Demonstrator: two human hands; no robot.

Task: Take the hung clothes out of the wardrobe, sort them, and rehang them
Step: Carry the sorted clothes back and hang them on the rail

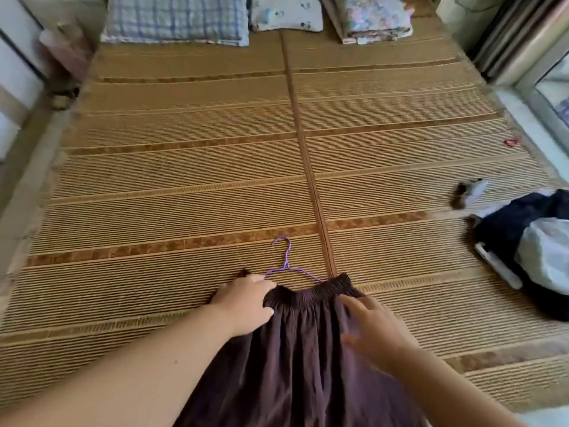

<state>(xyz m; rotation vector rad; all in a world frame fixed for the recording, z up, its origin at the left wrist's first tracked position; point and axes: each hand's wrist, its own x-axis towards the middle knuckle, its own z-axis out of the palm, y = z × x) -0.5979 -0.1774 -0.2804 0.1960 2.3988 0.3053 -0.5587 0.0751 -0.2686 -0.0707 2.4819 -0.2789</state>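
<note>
A dark brown-purple skirt (301,349) with a gathered elastic waistband lies flat on the bamboo bed mat (184,167), near the front edge. A thin purple wire hanger (286,260) sticks out of its waistband, hook pointing away from me. My left hand (246,303) rests on the waistband's left end, fingers spread over the cloth. My right hand (372,328), blurred, lies with straight fingers on the skirt's right side just below the waistband.
A heap of dark blue and white clothes (529,245) lies at the mat's right edge, with a small brown-and-white item (468,192) beside it. Pillows (175,20) and folded bedding (372,16) line the far end. A small red object (511,142) sits far right.
</note>
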